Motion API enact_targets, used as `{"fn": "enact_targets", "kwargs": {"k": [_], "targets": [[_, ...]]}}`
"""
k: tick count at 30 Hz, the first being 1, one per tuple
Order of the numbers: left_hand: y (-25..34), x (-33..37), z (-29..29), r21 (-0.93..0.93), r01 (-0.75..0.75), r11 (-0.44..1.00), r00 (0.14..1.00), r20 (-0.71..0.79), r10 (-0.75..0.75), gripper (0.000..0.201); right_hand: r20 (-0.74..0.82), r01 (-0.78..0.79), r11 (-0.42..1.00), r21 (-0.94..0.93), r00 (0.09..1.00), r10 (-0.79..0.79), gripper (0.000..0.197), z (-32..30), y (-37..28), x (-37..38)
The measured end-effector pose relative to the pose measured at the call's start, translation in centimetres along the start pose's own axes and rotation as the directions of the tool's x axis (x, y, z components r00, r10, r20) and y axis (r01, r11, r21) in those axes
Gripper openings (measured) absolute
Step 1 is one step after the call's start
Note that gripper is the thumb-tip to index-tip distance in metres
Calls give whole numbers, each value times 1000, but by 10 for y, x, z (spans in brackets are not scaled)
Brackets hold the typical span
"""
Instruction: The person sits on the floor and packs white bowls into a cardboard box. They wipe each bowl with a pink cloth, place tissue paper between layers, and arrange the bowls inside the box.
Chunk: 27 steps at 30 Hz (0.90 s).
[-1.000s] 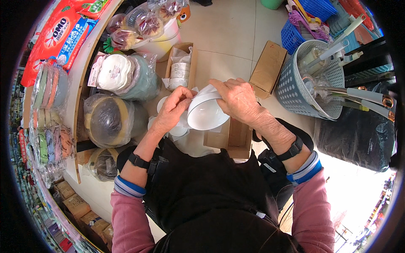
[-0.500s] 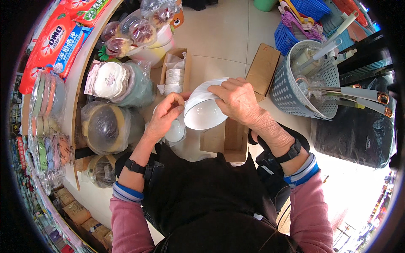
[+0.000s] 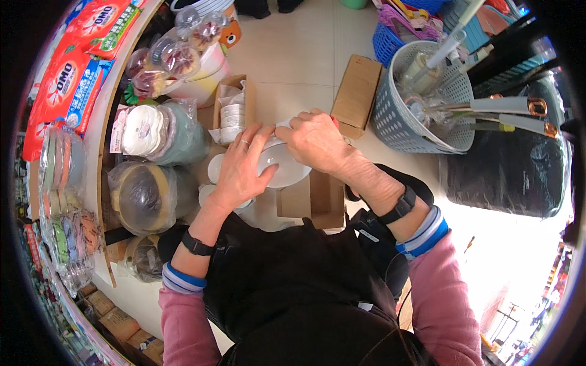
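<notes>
A glossy white bowl (image 3: 285,169) is held in front of me, its hollow tilted toward me. My left hand (image 3: 239,168) grips its left side, the thumb apart from the bent fingers and lying over the hollow. With closed fingers, my right hand (image 3: 317,143) holds it at the far right rim; its fingertips meet a white edge between the hands, partly hidden. Below my left hand, another white bowl (image 3: 207,194) is partly covered by the wrist. An open cardboard box (image 3: 326,195) lies just under the held bowl's right side.
A cardboard box (image 3: 250,100) of stacked white ware stands beyond my left hand. A closed brown carton (image 3: 357,91) and a grey perforated basket (image 3: 394,116) with long-handled tools stand to the right. Plastic-wrapped pans (image 3: 143,195) and a shelf edge (image 3: 105,152) line the left.
My left hand has come over the bowl's left side. The bowl has tipped so its hollow faces up more. The whole view has shifted slightly.
</notes>
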<state>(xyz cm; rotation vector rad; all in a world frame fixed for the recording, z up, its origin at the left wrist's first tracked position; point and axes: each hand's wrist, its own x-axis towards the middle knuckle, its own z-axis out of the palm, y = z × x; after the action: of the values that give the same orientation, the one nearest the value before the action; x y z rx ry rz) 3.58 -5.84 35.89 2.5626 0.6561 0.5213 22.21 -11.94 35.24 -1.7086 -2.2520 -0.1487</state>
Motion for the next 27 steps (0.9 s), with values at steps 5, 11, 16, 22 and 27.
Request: {"fn": "enact_targets", "kwargs": {"k": [5,11,16,22,27], "targets": [[11,20,27,-3,29,1000,997,-71,-29,33,83,-52,999,16,995,50,9,-9,8,-15],[22,37,62,88,56,995,998,-28,-54,13,237,-162,987,-19,958,162,12,-12,22,-36],[27,46,92,80,40,996,998,47,-44,14,354,-223,972,-76,905,236,14,-7,34,-54],[13,40,137,-53,37,998,998,56,-34,14,460,-306,952,29,849,259,17,-15,53,-64],[-15,23,189,-51,25,998,993,116,-19,9,210,-385,913,134,912,353,25,-34,71,-70]]}}
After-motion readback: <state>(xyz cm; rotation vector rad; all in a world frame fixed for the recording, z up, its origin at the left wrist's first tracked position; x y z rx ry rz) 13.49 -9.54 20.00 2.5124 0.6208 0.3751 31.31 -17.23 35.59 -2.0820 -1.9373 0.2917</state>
